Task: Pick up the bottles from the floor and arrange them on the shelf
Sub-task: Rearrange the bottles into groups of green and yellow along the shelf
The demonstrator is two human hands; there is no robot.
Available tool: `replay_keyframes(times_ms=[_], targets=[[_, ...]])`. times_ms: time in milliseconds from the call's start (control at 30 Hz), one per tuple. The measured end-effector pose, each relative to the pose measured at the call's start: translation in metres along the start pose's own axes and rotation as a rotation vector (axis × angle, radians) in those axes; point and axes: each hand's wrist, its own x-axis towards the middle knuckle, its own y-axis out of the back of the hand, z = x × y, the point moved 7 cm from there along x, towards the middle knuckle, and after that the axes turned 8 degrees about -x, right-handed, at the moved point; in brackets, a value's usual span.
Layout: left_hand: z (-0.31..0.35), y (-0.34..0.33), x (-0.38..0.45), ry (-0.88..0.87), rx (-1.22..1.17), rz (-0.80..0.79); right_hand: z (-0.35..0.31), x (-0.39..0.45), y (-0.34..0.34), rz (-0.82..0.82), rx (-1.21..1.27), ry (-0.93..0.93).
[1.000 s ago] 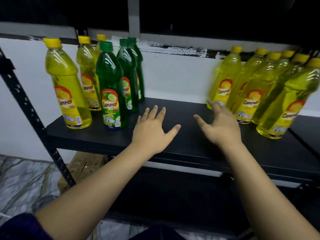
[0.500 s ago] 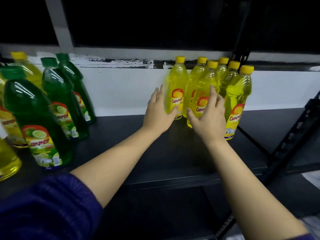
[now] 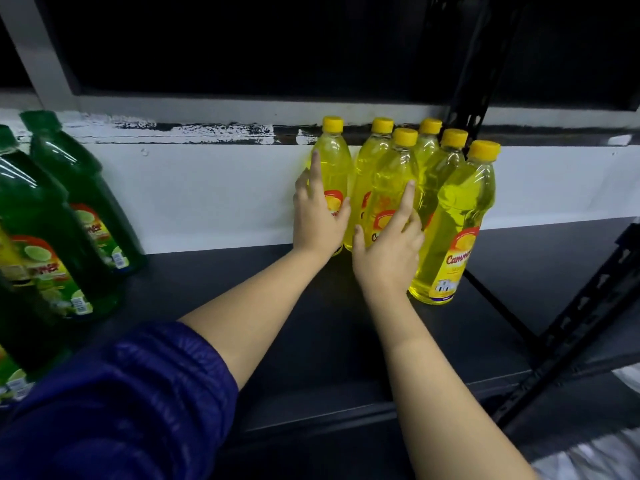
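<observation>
Black shelf [image 3: 311, 341] against a white wall. My left hand [image 3: 317, 220] lies flat, fingers straight, on the leftmost yellow bottle [image 3: 330, 168]; my right hand [image 3: 389, 251] is spread against the front-middle one [image 3: 394, 181]. The yellow cluster stands upright at 12 o'clock, touching both palms; green bottles [image 3: 69, 220] at 9 o'clock.

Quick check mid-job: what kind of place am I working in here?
Probably a storeroom or shop stockroom: a black metal shelf against a scuffed white wall, stocked with identical yellow bottles and green bottles.
</observation>
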Motion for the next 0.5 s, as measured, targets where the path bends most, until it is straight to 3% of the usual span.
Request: replay_keyframes(times_ms=[500], targets=[[-0.013, 0.027, -0.007, -0.025, 0.045, -0.043, -0.015, 0.0, -0.016, -0.041, 0.292, 0.154]])
